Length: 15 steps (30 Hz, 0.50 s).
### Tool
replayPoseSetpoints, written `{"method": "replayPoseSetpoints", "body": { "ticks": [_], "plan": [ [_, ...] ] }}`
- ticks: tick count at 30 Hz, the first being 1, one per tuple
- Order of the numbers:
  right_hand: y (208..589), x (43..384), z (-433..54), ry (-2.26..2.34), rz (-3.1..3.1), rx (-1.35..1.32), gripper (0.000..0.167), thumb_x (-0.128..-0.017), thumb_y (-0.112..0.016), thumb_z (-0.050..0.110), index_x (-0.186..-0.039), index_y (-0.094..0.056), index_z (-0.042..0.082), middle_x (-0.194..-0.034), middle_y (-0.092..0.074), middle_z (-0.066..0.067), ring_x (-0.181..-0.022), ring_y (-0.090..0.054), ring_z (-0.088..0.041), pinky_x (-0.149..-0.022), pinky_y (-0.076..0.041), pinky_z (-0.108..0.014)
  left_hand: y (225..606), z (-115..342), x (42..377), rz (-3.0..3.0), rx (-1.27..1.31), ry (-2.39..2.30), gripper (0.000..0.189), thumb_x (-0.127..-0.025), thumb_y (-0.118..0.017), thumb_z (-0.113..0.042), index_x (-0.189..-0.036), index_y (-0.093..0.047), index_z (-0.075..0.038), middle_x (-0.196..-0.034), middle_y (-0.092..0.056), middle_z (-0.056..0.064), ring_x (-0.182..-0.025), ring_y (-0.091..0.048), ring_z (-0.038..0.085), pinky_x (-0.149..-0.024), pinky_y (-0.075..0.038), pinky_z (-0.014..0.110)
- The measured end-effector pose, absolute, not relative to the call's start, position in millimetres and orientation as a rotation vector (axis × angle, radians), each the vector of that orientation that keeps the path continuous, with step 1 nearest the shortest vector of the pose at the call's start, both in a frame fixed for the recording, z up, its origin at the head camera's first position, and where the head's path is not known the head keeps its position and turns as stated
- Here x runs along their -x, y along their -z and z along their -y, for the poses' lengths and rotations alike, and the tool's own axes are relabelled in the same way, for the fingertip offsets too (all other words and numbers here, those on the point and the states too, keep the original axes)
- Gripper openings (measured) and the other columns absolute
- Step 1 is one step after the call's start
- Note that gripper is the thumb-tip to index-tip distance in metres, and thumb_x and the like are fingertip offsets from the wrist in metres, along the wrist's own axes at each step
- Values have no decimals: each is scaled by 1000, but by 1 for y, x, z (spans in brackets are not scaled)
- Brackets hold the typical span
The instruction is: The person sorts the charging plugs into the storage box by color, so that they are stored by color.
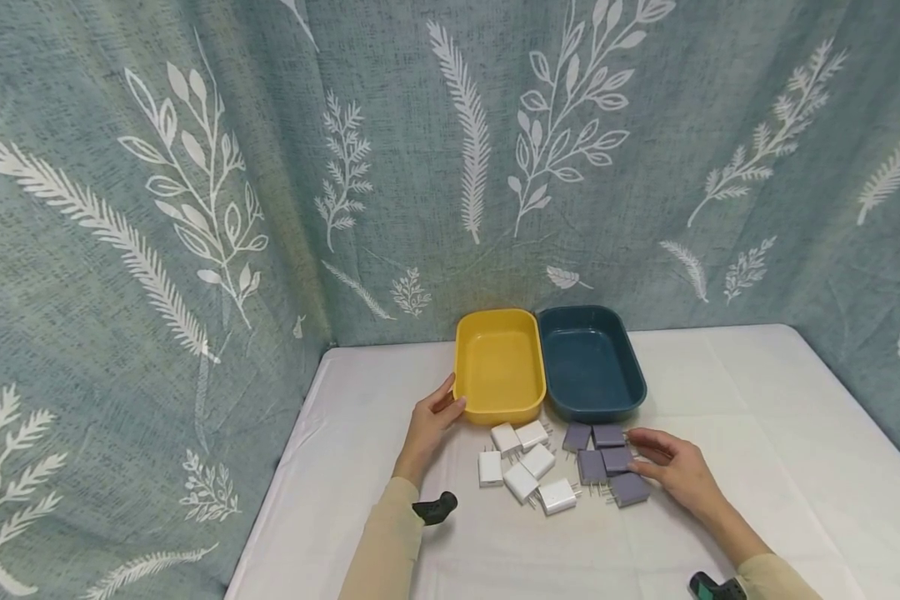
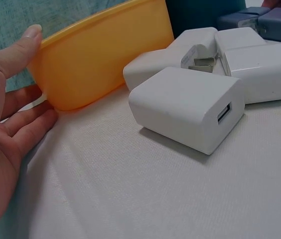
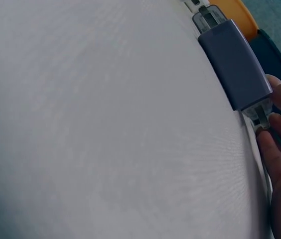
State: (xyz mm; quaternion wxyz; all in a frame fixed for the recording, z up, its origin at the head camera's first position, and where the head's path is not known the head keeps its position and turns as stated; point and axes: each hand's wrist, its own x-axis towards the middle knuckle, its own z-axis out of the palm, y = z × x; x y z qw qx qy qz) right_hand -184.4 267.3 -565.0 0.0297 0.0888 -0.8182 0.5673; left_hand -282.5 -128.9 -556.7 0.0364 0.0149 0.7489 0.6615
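Note:
My left hand [image 1: 426,427] rests at the near left corner of a yellow tray [image 1: 501,414]. In the left wrist view its thumb [image 2: 23,47] lies by the rim and the other fingers touch the lower wall. My right hand [image 1: 678,471] is at the right side of several purple-grey charger plugs [image 1: 630,490], thumb and index finger apart. In the right wrist view the fingertips [image 3: 267,142] are by the metal prongs of one plug; whether they press it is unclear. Several white USB charger plugs [image 1: 521,482] lie in front of the yellow tray.
A dark blue tray [image 1: 596,414] stands against the yellow one on its right. Both trays are on a white cloth-covered table [image 1: 735,417], close to a leaf-patterned curtain [image 1: 390,167]. The white plugs lie left of the purple-grey group.

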Motion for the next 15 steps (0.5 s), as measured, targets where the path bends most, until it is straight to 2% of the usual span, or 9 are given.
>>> {"method": "replayPoseSetpoints", "body": {
  "ticks": [7, 12, 14, 15],
  "plan": [
    [567, 190, -267, -1692, 2544, -207, 51, -82, -77, 12, -126, -59, -5, -122, -63, -26, -100, -60, 12, -86, -54, -11, 552, 130, 282, -2241, -39, -2040, 62, -91, -69, -26, -147, -43, -24, -147, -49, 15, -133, -51, 29, -95, -56, 29],
    [569, 196, -267, -1541, 2536, -164, 42, -84, -76, 13, -120, -63, -5, -117, -67, -24, -96, -59, 14, -81, -53, -7, 533, 129, 272, -2245, -47, -2012, 61, -92, -68, -23, -148, -43, -20, -147, -49, 15, -131, -53, 29, -96, -55, 32],
    [570, 199, -266, -1507, 2533, -171, 41, -83, -76, 10, -120, -63, -5, -117, -67, -25, -98, -62, 9, -81, -53, -7, 528, 128, 268, -2251, -55, -2014, 61, -92, -68, -24, -148, -43, -18, -147, -49, 16, -131, -53, 29, -96, -56, 32],
    [570, 200, -266, -1490, 2538, -170, 41, -83, -76, 10, -120, -63, -5, -118, -67, -24, -100, -65, 2, -82, -53, -7, 527, 128, 268, -2257, -54, -2010, 61, -92, -68, -25, -147, -43, -19, -147, -49, 16, -130, -54, 29, -96, -56, 32]
  ]
}}
